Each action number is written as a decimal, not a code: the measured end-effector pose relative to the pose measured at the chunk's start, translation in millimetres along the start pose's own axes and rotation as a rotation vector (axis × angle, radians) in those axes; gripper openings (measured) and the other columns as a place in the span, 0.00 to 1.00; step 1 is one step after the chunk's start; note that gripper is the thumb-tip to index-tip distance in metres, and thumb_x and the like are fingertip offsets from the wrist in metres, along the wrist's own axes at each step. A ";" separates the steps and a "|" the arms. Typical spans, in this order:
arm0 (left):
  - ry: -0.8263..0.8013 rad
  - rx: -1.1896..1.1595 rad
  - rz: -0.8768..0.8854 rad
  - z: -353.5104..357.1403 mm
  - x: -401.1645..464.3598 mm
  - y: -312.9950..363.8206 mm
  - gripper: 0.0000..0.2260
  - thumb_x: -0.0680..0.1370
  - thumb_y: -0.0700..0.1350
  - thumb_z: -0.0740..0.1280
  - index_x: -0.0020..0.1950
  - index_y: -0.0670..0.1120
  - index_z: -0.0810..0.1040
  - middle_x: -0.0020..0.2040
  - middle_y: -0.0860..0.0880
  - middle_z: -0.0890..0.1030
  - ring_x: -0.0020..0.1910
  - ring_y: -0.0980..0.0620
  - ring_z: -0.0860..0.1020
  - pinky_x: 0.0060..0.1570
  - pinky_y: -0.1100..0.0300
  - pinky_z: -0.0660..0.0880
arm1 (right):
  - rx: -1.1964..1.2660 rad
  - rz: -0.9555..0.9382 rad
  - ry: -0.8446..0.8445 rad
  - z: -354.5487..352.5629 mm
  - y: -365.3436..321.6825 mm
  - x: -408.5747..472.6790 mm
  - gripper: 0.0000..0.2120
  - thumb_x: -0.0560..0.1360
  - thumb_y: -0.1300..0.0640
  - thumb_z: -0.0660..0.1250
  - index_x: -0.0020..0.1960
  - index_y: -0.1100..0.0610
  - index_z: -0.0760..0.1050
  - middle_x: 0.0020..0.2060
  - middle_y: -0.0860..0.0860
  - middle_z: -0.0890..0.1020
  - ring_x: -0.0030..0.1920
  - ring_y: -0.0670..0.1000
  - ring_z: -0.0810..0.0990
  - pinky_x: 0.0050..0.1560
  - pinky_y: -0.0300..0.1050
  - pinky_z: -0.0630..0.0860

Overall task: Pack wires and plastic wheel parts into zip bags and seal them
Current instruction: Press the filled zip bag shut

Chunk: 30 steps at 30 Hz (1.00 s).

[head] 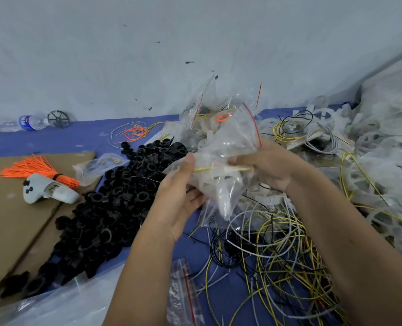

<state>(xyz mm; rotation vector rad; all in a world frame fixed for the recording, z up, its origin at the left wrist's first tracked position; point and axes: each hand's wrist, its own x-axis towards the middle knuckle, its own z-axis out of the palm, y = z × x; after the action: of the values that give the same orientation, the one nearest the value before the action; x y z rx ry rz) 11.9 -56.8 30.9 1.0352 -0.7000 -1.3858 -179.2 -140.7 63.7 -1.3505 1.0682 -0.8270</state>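
I hold a clear zip bag (218, 182) with a red seal strip in front of me; a yellow wire and pale plastic parts show inside it. My left hand (181, 198) grips its left side, thumb on top. My right hand (263, 168) pinches its upper right part. Behind it rises a heap of filled zip bags (209, 114). Loose yellow, white and black wires (273, 245) tangle on the blue cloth below my hands. A pile of black plastic wheel parts (115, 198) lies to the left. Translucent wheel parts (383, 175) heap up on the right.
Flat cardboard (18, 222) at left carries an orange tie bundle (37, 170) and a white controller (49, 191). A water bottle (28, 122) lies by the wall. An empty zip bag (183, 295) and a large plastic sheet (54, 302) lie near me.
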 end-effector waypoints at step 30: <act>0.216 -0.034 0.301 -34.0 -27.1 52.5 0.14 0.83 0.57 0.63 0.54 0.46 0.78 0.48 0.47 0.86 0.43 0.49 0.85 0.43 0.59 0.80 | -1.122 -0.343 -0.414 148.4 38.0 -83.0 0.08 0.72 0.61 0.71 0.40 0.50 0.76 0.33 0.43 0.76 0.37 0.48 0.74 0.40 0.42 0.71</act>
<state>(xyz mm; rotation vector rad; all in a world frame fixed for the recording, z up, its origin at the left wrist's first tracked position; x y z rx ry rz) 62.5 -30.2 67.9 0.9904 -0.6395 -1.0069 -72.6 -8.9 23.7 -2.5593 0.9847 -0.0792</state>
